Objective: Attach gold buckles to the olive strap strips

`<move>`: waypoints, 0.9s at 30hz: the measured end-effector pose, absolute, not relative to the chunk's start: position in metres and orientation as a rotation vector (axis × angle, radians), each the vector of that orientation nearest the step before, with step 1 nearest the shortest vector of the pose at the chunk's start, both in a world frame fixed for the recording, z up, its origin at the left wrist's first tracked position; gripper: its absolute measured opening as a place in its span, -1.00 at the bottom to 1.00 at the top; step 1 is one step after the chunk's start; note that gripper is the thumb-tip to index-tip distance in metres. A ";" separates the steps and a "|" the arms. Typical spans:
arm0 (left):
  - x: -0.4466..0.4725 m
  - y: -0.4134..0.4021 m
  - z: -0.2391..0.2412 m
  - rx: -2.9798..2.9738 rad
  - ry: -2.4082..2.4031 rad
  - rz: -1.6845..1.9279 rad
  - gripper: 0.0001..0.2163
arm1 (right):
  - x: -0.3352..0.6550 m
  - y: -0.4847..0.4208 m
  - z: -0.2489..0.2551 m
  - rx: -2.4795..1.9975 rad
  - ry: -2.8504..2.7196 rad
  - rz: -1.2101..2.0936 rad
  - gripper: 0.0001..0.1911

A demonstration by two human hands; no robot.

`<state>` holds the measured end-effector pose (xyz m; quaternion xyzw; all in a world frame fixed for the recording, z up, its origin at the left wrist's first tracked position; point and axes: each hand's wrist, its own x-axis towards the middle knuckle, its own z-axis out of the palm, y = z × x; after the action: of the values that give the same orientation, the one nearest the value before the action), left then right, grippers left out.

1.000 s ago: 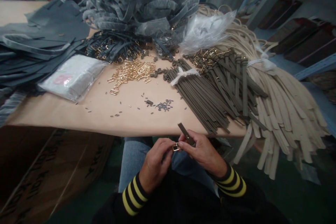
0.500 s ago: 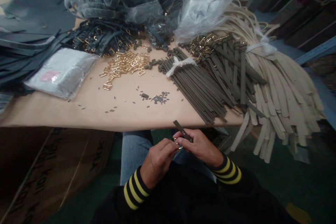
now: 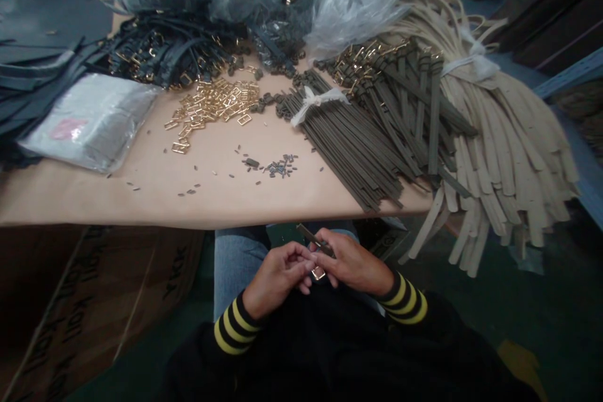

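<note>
My right hand (image 3: 353, 262) is closed around a dark olive strap (image 3: 308, 235), whose free end sticks out above the fingers to the upper left. A gold rectangular buckle (image 3: 318, 273) shows just under the fingertips, between both hands. My left hand (image 3: 281, 271) is closed in a pinch, its thumb and index fingertips meeting the right thumb beside the buckle. Whatever sits in that pinch is hidden by the fingers. Both hands are over my lap, in front of the table edge.
On the brown table (image 3: 198, 207) lie gold buckles (image 3: 211, 102), small metal pieces (image 3: 281, 166), a tied bundle of olive straps (image 3: 351, 147) and a plastic-wrapped packet (image 3: 89, 122). Beige straps (image 3: 513, 157) hang over the right edge. A cardboard box (image 3: 136, 289) stands below left.
Both hands have shifted slightly left. The strap tilts further left, and the gold buckle shows more clearly under the fingers. The table scene has moved up and left in view.
</note>
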<state>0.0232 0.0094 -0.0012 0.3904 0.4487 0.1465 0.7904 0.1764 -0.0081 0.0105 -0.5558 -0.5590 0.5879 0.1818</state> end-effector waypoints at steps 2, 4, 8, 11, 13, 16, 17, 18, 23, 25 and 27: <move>0.022 0.011 0.000 0.665 0.973 0.335 -0.79 | 0.177 -0.008 0.012 -1.554 -1.564 1.651 -0.84; 0.019 0.012 0.001 0.464 0.970 0.388 -0.82 | 0.179 -0.009 0.015 -1.532 -1.502 1.649 -0.81; 0.016 0.013 -0.005 0.234 0.955 0.480 -0.90 | 0.182 -0.010 0.016 -1.522 -1.376 1.661 -0.79; 0.017 0.010 -0.012 0.152 0.950 0.467 -0.92 | 0.181 -0.009 0.015 -1.575 -1.428 1.654 -0.78; 0.018 0.009 -0.016 0.121 0.925 0.481 -0.91 | 0.180 -0.008 0.014 -1.599 -1.489 1.627 -0.80; 0.020 0.007 -0.017 0.082 0.895 0.497 -0.90 | 0.177 -0.008 0.014 -1.605 -1.553 1.561 -0.85; 0.020 0.006 -0.016 0.079 0.889 0.498 -0.91 | 0.176 -0.008 0.014 -1.607 -1.564 1.543 -0.86; 0.020 0.006 -0.016 0.087 0.887 0.503 -0.91 | 0.176 -0.008 0.013 -1.609 -1.573 1.534 -0.86; 0.023 0.000 -0.014 0.176 0.919 0.501 -0.89 | 0.173 -0.009 0.007 -1.646 -1.570 1.496 -0.86; 0.024 -0.002 -0.015 0.179 0.906 0.452 -0.87 | 0.173 -0.009 0.005 -1.660 -1.524 1.525 -0.86; 0.023 -0.003 -0.017 0.165 0.880 0.424 -0.87 | 0.173 -0.009 0.006 -1.660 -1.481 1.575 -0.88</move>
<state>0.0233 -0.0026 -0.0173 0.0791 0.4225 0.2033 0.8797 0.1728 -0.0094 0.0061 -0.5958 -0.5316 0.5653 0.2067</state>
